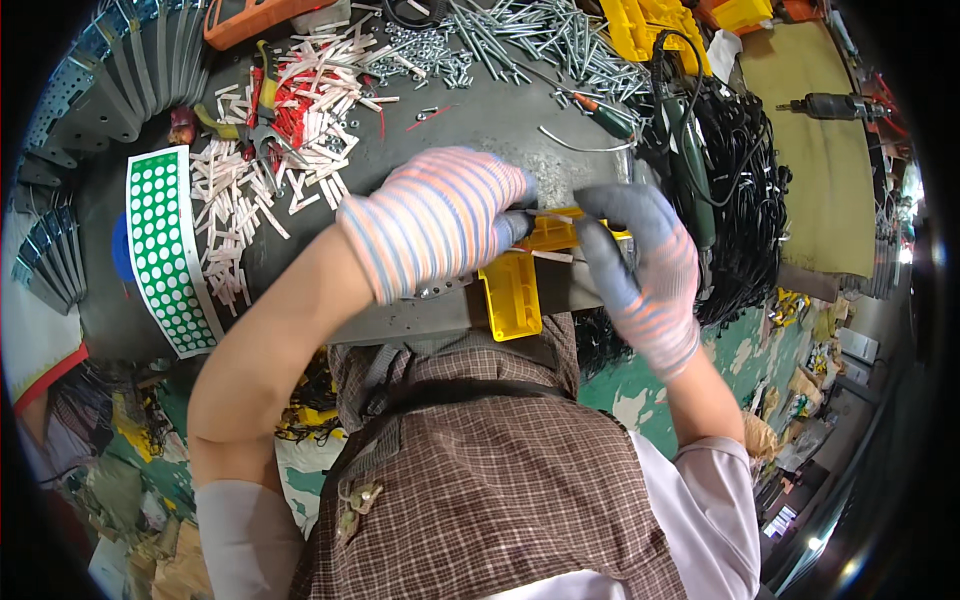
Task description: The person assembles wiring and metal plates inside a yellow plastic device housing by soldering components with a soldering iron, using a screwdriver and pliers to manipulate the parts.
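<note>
My left hand [440,220], in a striped knit glove with grey fingertips, is closed at the left side of a yellow plastic housing [513,300] at the bench's near edge. The glove hides part of that grip. My right hand [645,275], gloved alike, is at the housing's right side, thumb and forefinger apart. A thin pale strip [553,256] lies across the housing, close to the right thumb. Just beyond the hands, a screwdriver with a green and orange handle [605,117] rests on the grey bench [430,125].
Small white sleeves with red wires [300,95] are heaped at the left, with yellow-handled pliers [265,90] among them. Long screws [545,45] and nuts [425,55] are piled at the back. Black cables [735,190] bunch at the right. A green-dotted sticker sheet [165,250] lies left.
</note>
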A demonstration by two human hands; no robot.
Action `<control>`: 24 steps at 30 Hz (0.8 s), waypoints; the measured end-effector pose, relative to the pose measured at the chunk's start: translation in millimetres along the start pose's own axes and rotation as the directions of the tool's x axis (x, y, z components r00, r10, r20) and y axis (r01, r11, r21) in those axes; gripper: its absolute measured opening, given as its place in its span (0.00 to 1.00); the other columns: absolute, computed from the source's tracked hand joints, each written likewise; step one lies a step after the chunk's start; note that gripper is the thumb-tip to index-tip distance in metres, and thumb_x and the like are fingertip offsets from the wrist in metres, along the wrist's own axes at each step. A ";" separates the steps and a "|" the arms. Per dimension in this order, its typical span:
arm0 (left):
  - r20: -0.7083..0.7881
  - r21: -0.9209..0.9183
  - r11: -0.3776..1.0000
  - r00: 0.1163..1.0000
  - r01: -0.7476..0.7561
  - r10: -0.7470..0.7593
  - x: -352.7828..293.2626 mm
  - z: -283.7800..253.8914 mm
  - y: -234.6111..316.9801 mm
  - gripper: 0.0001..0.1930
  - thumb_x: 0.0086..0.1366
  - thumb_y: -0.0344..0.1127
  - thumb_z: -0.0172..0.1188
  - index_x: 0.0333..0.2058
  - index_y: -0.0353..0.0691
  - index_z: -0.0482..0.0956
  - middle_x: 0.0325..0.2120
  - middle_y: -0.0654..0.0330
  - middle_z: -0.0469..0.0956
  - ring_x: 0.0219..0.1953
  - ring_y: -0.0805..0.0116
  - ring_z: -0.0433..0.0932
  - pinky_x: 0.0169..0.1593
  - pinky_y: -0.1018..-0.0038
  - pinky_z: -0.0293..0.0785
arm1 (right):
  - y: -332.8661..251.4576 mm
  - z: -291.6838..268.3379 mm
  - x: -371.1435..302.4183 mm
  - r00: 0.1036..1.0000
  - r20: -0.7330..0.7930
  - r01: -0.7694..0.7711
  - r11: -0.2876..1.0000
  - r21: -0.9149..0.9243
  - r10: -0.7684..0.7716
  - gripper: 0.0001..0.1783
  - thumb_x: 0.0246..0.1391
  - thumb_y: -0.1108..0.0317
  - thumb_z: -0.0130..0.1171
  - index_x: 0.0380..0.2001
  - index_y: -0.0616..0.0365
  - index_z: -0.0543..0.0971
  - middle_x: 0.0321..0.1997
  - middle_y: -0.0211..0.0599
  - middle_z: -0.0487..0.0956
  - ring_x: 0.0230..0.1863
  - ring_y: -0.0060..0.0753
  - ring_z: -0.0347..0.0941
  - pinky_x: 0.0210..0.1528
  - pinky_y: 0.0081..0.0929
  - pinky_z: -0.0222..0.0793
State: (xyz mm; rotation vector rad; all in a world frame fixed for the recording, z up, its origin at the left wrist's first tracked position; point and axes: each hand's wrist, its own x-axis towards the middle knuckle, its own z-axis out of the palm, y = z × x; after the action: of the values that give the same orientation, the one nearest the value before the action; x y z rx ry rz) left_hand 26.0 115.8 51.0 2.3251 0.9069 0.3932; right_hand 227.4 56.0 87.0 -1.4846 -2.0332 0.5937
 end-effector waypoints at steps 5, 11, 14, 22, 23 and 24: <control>0.298 -0.237 0.951 0.947 0.196 -0.121 11.2 -10.8 -5.1 0.13 0.62 0.41 0.58 0.40 0.37 0.78 0.29 0.51 0.80 0.32 0.57 0.79 0.37 0.68 0.75 | -16.3 24.2 -10.0 0.956 -0.053 0.264 0.924 -0.278 -0.289 0.11 0.43 0.66 0.67 0.32 0.53 0.79 0.29 0.36 0.78 0.30 0.42 0.74 0.35 0.37 0.67; 0.353 -0.502 0.810 0.927 0.305 -0.130 10.9 -9.6 -12.8 0.12 0.63 0.38 0.60 0.39 0.34 0.78 0.29 0.56 0.80 0.32 0.71 0.77 0.40 0.73 0.74 | -14.8 36.0 -12.4 0.994 0.078 0.092 0.949 -0.301 -0.072 0.09 0.44 0.62 0.66 0.26 0.51 0.78 0.24 0.34 0.77 0.27 0.42 0.74 0.33 0.39 0.65; 0.255 -0.483 0.841 0.958 0.245 -0.132 6.3 -4.1 -12.5 0.11 0.63 0.37 0.60 0.39 0.34 0.78 0.28 0.57 0.80 0.31 0.71 0.77 0.39 0.73 0.74 | -13.4 35.7 -11.5 0.996 0.057 0.092 0.915 -0.393 -0.076 0.08 0.42 0.63 0.66 0.25 0.51 0.78 0.24 0.33 0.76 0.28 0.42 0.72 0.36 0.41 0.64; 0.052 -0.421 0.881 0.975 0.217 -0.215 -8.5 5.5 -1.5 0.10 0.60 0.35 0.62 0.38 0.35 0.78 0.28 0.58 0.78 0.30 0.73 0.76 0.37 0.74 0.74 | -6.1 38.8 -14.4 0.997 -0.048 0.032 0.886 -0.462 -0.061 0.09 0.40 0.63 0.63 0.28 0.49 0.78 0.25 0.33 0.75 0.30 0.42 0.71 0.39 0.45 0.61; 0.013 -0.399 0.895 0.977 0.199 -0.212 -8.8 6.4 -0.8 0.10 0.61 0.35 0.61 0.38 0.36 0.78 0.28 0.57 0.78 0.30 0.72 0.76 0.36 0.74 0.74 | -4.2 40.2 -14.0 0.997 -0.056 0.024 0.889 -0.457 -0.056 0.09 0.40 0.63 0.63 0.28 0.49 0.78 0.25 0.33 0.75 0.30 0.42 0.71 0.39 0.45 0.61; -0.027 -0.375 0.909 0.978 0.182 -0.207 -9.0 7.4 -0.4 0.11 0.61 0.35 0.61 0.38 0.36 0.78 0.28 0.57 0.77 0.29 0.71 0.77 0.36 0.74 0.74 | -3.5 40.8 -13.7 0.997 -0.064 0.016 0.891 -0.453 -0.050 0.09 0.40 0.64 0.63 0.29 0.49 0.78 0.25 0.33 0.74 0.30 0.42 0.70 0.39 0.45 0.61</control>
State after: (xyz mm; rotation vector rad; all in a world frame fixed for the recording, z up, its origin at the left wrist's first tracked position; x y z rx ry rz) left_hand 22.7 106.7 44.6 1.8680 0.9907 0.5112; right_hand 201.4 40.6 56.2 -1.6921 -2.2316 0.0394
